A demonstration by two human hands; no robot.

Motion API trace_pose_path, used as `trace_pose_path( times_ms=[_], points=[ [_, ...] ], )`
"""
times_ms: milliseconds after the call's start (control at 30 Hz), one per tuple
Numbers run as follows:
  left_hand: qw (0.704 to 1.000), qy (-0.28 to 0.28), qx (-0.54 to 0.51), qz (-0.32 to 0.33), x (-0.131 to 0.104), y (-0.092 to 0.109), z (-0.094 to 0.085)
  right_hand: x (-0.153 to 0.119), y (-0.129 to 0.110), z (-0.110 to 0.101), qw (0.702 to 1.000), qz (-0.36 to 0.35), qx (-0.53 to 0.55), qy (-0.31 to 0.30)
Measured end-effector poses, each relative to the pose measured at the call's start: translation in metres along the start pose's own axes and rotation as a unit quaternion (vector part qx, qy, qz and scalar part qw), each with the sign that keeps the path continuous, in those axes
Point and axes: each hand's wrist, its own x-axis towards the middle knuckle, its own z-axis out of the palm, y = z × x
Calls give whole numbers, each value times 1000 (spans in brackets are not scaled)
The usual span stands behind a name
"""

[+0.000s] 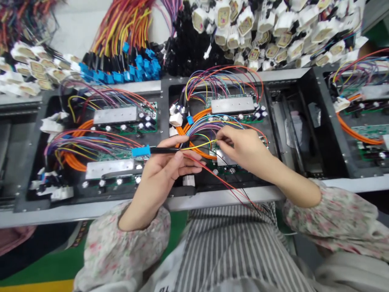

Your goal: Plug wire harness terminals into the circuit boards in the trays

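My left hand [170, 162] pinches a wire harness by its black sleeve [164, 150], and the harness's blue connector [141, 151] sticks out to the left. A yellow wire [199, 144] runs from the sleeve to my right hand [240, 148], whose thumb and fingertips are closed on its end. Red wires [219, 179] and black ones from the same harness hang down to the right over the rail. Under both hands lies a circuit board [264, 142] with bundled coloured wires, partly covered by my hands.
The boards sit in black trays [164, 109] along a metal rail [91, 211]. Left of my hands is another tray with two boards [111, 170]. Behind lie harnesses with blue connectors [121, 75] and a heap of white connectors [273, 32]. Another tray [361, 117] stands at right.
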Motion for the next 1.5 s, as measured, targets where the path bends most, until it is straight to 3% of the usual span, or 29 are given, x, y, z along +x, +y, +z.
trace_pose_path(
  times_ms=[700, 933, 1033, 1200, 1367, 1500],
  points=[
    [999, 24, 28, 32, 2, -3, 3, 2, 3, 2, 1000, -9, -23, -7],
    [998, 42, 37, 40, 2, -2, 6, 4, 0, -2, 998, -7, -41, -42],
    [997, 55, 29, 41, 3, -2, 8, -5, -13, -6, 998, 18, -39, -36],
    [998, 56, -9, 39, 7, -3, 12, -35, -17, -21, 991, -25, -95, -89],
    [994, 80, -41, 64, 12, -5, 17, -52, 5, -46, 991, 46, -124, -9],
    [991, 95, -67, 68, 16, -6, 26, -45, -8, -26, 987, 17, -157, -26]
  ],
)
